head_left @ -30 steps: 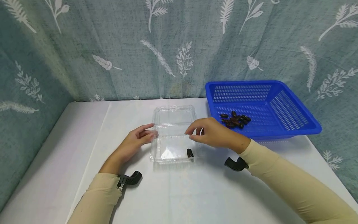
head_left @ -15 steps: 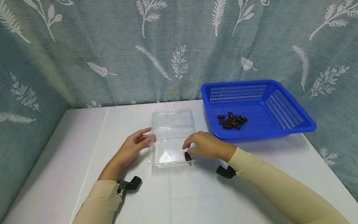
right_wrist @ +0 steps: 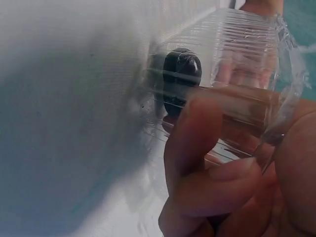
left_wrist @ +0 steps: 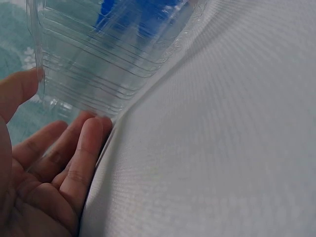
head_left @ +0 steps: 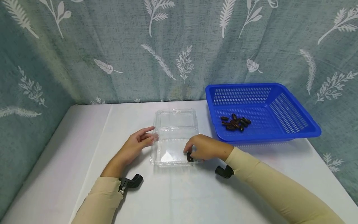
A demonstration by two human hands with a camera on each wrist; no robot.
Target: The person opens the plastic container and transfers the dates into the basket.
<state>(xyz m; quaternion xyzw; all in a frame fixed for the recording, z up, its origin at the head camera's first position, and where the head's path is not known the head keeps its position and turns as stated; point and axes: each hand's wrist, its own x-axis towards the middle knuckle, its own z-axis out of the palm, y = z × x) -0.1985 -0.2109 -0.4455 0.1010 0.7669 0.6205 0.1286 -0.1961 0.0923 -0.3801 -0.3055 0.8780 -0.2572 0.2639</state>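
A clear plastic clamshell box (head_left: pixel 167 141) lies open on the white table, its lid half at the back. My left hand (head_left: pixel 132 145) rests against the box's left side. In the left wrist view, the loosely bent fingers (left_wrist: pixel 81 163) touch its ridged wall. My right hand (head_left: pixel 208 147) reaches into the front right corner of the tray half, thumb and index finger at a dark date (head_left: pixel 190 158), which they appear to pinch. In the right wrist view, the date (right_wrist: pixel 175 71) shows through the clear wall; other fingers curl outside it and partly cover the contact.
A blue perforated basket (head_left: pixel 282 124) stands at the right rear of the table. Several dark dates (head_left: pixel 235 122) lie in its left part. A grey-green curtain (head_left: pixel 123 84) with a white leaf pattern hangs behind and to the left.
My right hand has come down and slightly toward me, from above the box to the date in its front right corner. The left hand has stayed at the box's left side.
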